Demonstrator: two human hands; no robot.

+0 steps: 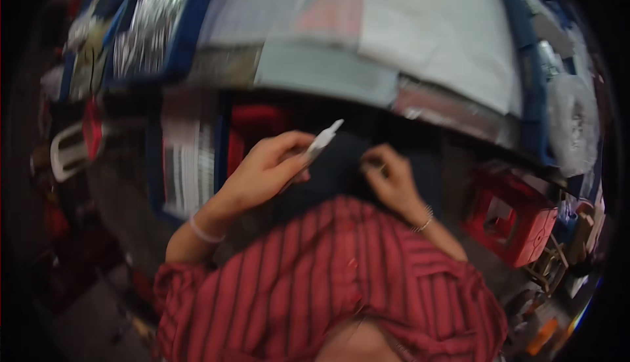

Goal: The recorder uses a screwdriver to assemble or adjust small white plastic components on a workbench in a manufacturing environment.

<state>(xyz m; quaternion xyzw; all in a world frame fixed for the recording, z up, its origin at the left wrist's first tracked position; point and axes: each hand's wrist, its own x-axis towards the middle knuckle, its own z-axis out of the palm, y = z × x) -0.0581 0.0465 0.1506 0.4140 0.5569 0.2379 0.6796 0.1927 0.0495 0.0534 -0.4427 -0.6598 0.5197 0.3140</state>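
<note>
Furthest left of what I mark, a blue crate (156, 165) of blurred packets stands below the table edge, probably there so its contents lie within my reach. Next comes my left hand (266, 165), thumb and fingers closed around the lower part of a slim white tube (323, 140). The tube is in front of my striped shirt (308, 263), tilted up and rightward; gripping it low seems to leave its narrow tip uncovered. To its right, apart from it, my right hand (399, 181) hangs with fingers curled and thumb near the fingertips; blur hides whether anything small is pinched there. Further right, a red stool (535, 234) stands beside me, apparently set aside where it clears my elbow.
</note>
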